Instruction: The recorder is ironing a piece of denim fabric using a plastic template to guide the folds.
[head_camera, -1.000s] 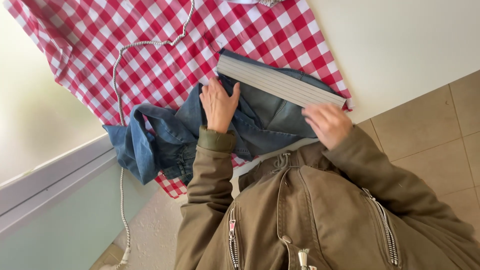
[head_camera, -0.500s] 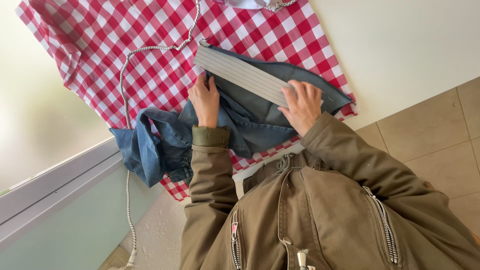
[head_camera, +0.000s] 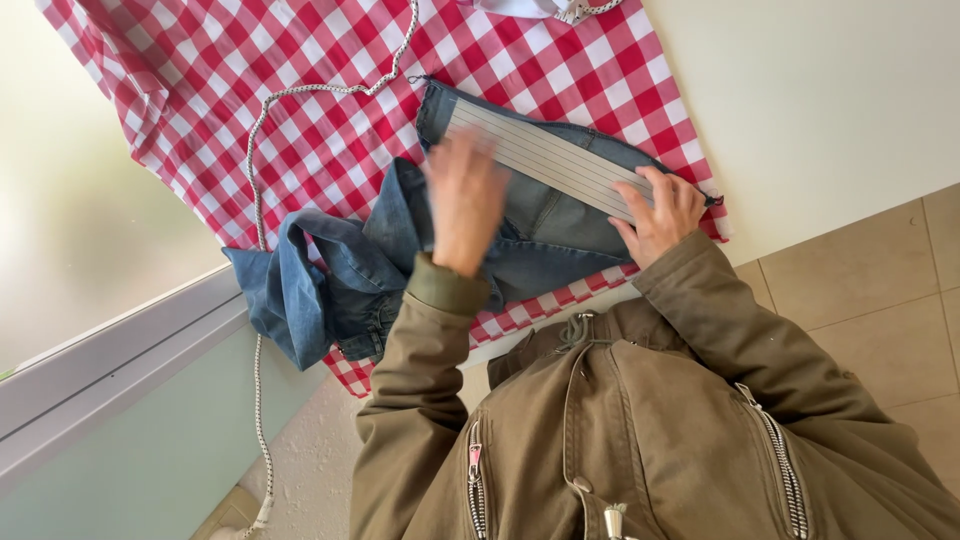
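A single view, from a camera worn on the person's head, looks almost straight down along the chest at the hands. It sits close: the olive jacket (head_camera: 640, 430) fills the lower frame. The left hand (head_camera: 465, 200) and right hand (head_camera: 660, 215) rest on blue jeans (head_camera: 400, 260) just above it. Beyond the hands spreads a red checked cloth (head_camera: 300, 90). Left of the hands is a window ledge (head_camera: 110, 360), right of them tiled floor (head_camera: 860, 290).

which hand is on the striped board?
The right hand: its fingers rest on the grey striped board's edge. The left hand, blurred, is over the jeans.
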